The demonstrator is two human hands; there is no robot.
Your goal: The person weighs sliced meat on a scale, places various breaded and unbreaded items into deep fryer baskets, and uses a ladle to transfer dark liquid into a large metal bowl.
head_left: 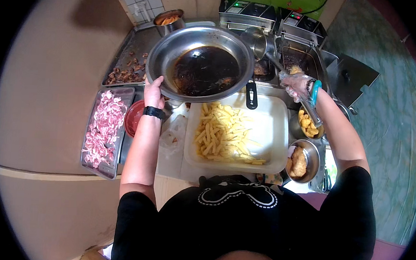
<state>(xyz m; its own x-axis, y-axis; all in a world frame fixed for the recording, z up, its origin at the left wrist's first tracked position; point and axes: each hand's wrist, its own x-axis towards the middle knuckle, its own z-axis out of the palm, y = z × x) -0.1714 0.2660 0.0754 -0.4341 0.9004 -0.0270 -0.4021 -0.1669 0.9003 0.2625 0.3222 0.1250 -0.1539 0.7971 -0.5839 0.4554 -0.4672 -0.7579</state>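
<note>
My left hand (154, 92) grips the near left rim of a wide metal bowl (242, 43), which holds dark brown liquid (207, 71). In a clear plastic glove, my right hand (296, 86) is closed around the metal handle of a ladle (255, 44); its round head hangs beside the bowl's right rim, over the fryer area. Just below the bowl sits a white plastic tray (273, 133) with pale cut fries (222, 134) on its left side. A black handle (251, 96) reaches over the tray's back edge; the utensil it belongs to is partly hidden.
Raw sliced meat (105, 128) lies on a metal tray at left, next to a red bowl (134, 117). Browned pieces (126, 71) are on a baking tray behind. Two electric fryers (301, 25) stand at the back. Metal bowls of nuggets (307, 124) and breaded pieces (299, 163) are at right.
</note>
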